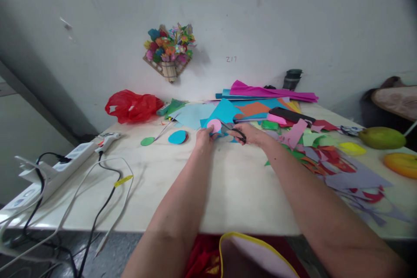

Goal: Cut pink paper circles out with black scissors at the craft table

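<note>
Near the middle of the table, my left hand [205,137] pinches a pink paper circle [214,126] that lies over a piece of blue paper. My right hand [246,133] is closed round the black handles of a pair of scissors [240,135], whose blades point left toward the pink circle. Whether the blades touch the paper I cannot tell. Left of my hands lie a blue paper circle [177,137] and a green paper circle [147,141]. Behind them is a larger sheet of bright blue paper [224,110].
Paper scraps [325,160] cover the table's right side, beside a black phone [291,115], a green mango [382,137] and a yellow-orange fruit [401,165]. At left are a red plastic bag [132,106], a white power strip [65,167] and loose cables. A paper-flower basket [169,69] hangs on the wall.
</note>
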{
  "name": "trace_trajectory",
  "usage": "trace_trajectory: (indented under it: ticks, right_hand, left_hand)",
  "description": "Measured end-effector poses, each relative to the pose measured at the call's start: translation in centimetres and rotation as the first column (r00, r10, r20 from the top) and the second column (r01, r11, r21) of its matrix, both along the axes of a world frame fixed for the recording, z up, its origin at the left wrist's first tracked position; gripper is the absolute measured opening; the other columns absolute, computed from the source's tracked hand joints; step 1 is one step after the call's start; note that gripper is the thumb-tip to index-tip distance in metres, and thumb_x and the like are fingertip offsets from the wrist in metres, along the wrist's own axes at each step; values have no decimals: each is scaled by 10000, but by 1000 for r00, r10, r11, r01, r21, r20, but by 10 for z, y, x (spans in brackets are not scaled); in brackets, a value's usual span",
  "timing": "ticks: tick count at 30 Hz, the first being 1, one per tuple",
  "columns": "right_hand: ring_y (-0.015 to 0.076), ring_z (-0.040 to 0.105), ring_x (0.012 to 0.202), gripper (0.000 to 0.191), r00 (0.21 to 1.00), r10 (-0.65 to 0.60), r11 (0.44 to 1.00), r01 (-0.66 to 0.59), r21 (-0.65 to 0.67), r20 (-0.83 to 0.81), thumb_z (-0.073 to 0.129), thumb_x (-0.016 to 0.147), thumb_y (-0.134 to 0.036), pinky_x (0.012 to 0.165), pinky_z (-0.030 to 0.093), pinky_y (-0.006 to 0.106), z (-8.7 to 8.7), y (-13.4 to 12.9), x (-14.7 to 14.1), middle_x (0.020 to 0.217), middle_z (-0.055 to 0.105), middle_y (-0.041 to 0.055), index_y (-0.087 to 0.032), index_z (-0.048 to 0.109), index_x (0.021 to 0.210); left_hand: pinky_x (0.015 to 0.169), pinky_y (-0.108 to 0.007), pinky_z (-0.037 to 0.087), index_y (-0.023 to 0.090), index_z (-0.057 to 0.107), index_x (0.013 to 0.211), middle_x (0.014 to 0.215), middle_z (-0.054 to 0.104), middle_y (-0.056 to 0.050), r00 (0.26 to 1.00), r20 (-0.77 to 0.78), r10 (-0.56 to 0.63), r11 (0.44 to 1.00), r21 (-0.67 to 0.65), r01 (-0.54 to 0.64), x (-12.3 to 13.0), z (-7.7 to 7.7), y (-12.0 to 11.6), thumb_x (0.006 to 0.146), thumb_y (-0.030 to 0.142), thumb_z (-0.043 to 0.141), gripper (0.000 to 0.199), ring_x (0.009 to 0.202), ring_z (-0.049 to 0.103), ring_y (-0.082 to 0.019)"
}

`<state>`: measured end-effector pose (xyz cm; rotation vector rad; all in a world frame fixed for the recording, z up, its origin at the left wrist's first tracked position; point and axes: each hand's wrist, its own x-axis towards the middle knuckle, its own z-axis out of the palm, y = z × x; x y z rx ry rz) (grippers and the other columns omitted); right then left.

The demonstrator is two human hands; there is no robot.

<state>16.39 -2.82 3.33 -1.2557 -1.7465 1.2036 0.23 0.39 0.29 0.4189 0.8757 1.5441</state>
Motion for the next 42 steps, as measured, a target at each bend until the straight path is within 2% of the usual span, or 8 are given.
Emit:
trace_trajectory:
  ticks: [9,22,30,42]
  right_hand:
    - [54,394,348,368,1000,12,1000,-12,-25,6,679,726,-359,354,272,204,2,0,5,459,452,-50,-187,396,567]
    - [55,374,338,319,999,-12,999,13,-44,36,676,734,-296,347,302,205,5,1,7,438,461,-38,-186,420,578]
    - [60,354,338,319,999,-14,996,9,-92,-50,633,758,-291,338,284,208,11,-5,6,400,408,-46,-200,391,571]
    - [52,421,364,328,1000,-5,995,4,-97,-14,694,734,-354,337,277,187,0,3,10,493,509,-24,-174,448,613]
  left_hand:
    - [497,-191,511,161,391,596,604,408,33,999,-33,-18,999,29,19,-1,0,0,717,7,635,313,525,498,-73]
    - [543,-230,530,162,412,622,653,479,7,997,-56,-59,997,53,61,-5,-3,2,709,26,650,288,570,536,-93]
    - [505,-204,511,168,388,607,629,461,14,994,-88,-65,996,51,70,-5,-1,1,720,24,639,310,554,524,-84]
    - [512,-214,519,169,384,590,610,458,14,990,-115,-83,993,71,91,-3,-2,-1,717,27,628,310,553,512,-86]
